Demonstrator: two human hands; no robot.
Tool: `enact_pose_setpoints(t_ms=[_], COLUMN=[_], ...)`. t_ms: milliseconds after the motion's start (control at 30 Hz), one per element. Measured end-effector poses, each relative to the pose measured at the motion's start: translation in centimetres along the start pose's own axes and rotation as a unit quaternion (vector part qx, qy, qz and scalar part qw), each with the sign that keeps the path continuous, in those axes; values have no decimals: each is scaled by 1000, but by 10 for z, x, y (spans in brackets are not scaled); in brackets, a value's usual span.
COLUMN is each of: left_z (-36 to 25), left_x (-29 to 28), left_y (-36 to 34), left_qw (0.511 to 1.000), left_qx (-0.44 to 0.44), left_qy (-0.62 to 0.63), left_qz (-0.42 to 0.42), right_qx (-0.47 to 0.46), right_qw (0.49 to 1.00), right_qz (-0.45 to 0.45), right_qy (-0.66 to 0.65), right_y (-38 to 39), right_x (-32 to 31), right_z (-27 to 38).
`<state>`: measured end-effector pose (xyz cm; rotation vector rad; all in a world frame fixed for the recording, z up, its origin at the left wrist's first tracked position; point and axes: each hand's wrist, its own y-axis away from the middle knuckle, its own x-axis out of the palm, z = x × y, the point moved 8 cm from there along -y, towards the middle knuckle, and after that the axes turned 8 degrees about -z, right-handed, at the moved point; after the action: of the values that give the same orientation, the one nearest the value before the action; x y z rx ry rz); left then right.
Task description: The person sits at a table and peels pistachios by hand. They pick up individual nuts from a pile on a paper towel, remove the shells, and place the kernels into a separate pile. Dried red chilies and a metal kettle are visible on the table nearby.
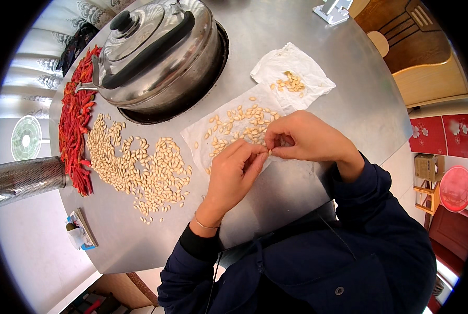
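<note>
A small pumpkin seed (269,152) sits pinched where the fingertips of my two hands meet. My left hand (231,172) closes thumb and forefinger on it from the left. From the right, my right hand (304,137) grips it the same way, its other fingers curled. Just beyond the hands, a white paper sheet (192,131) bears scattered pale pumpkin seeds (239,121). Farther back, a crumpled white tissue (273,57) carries a small heap of darker yellow-brown bits (290,82), perhaps shelled kernels or husks.
On the round metal table (359,78), a large pile of pumpkin seeds (139,165) spreads at the left. Dried red chillies (74,125) line the left edge. A big steel kettle (160,57) sits in the table's round opening. A white stand (333,10) is at the back right.
</note>
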<state>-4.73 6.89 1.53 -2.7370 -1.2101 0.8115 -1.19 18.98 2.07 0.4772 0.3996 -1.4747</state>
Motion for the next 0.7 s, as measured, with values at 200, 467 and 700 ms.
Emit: enact_pose_setpoints(t_ms=[200,467,700], left_z=[3,1,24], left_x=[1,1,-31], left_y=[0,1,7], left_qw=[999,999,940], left_qx=[-31,-33,-189], left_qy=[12,6,256], left_qz=[5,3,-124], right_qx=[14,-21,-45], right_qw=[1000,1000,998], right_qz=[8,9,30], right_qy=[-18,-8,-9], right_y=[-1,0,3], right_x=[1,4,4], right_z=[-1,3,6])
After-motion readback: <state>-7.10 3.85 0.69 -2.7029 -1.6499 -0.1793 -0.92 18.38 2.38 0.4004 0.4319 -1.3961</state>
